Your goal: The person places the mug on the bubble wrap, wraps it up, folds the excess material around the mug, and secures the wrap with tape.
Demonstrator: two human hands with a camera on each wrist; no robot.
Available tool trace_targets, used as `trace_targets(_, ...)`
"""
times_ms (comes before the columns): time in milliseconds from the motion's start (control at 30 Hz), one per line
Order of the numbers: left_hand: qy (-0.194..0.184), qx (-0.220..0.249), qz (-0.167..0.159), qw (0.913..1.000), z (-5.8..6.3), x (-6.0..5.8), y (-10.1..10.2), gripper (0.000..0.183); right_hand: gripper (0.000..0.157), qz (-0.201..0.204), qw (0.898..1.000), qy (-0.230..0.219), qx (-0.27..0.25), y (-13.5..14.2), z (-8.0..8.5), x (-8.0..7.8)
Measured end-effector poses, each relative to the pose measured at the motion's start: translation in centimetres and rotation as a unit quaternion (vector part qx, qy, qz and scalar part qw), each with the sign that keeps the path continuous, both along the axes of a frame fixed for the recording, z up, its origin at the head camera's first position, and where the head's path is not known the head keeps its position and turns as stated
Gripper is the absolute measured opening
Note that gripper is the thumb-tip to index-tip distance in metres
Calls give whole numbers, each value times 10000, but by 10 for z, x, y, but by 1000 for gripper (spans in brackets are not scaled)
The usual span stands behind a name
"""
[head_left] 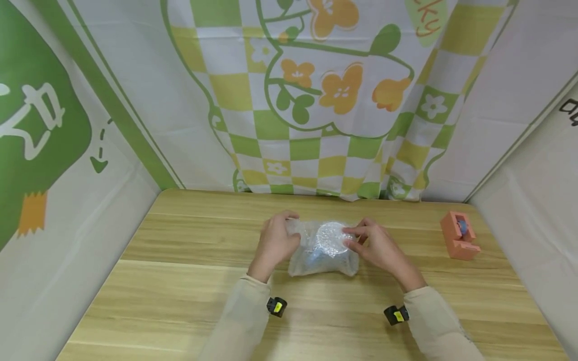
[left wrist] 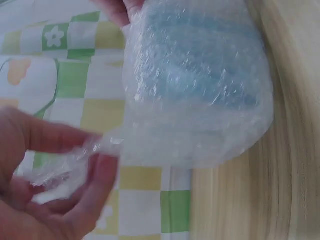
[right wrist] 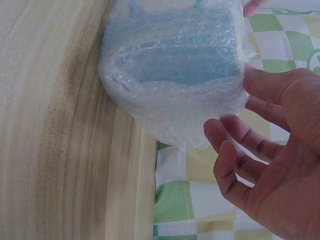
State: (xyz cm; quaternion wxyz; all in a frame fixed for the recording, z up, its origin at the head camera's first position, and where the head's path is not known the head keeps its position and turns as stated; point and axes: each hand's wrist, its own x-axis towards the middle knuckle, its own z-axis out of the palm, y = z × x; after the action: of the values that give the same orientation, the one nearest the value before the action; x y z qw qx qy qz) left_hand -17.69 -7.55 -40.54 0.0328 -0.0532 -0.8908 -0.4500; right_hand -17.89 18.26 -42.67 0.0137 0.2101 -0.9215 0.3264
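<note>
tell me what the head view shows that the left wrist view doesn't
Only the head view shows the orange tape dispenser on the wooden table, the right hand touching the bundle's right side, and both sleeves. Only the left wrist view shows the left hand pinching a loose twisted end of wrap. Both show the bubble-wrapped bundle with something blue inside.

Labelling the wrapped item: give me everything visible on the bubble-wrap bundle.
The bubble-wrap bundle is a rounded parcel of clear bubble wrap around a blue thing, its shape blurred by the wrap. It lies on the wooden table. The left hand pinches a loose wrap end; the right hand touches its other side with straight fingers.
</note>
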Motion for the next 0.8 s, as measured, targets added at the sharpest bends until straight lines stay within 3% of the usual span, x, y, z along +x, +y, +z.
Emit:
trace_targets(100, 460, 165, 582, 9971, 0, 0, 10, 50, 30, -48, 10000, 23, -9, 0, -1, 1)
trace_targets(200, 819, 383, 831, 9924, -2, 1, 22, 47, 29, -93, 9999, 96, -49, -2, -2, 1)
trace_targets(500, 1572, 382, 796, 9836, -9, 10, 55, 24, 27, -150, 9997, 134, -159, -4, -6, 1)
trace_targets(800, 1868, -295, 753, 9791, -22, 23, 78, 19, 25, -294, 9988, 233, -312, -5, -7, 0)
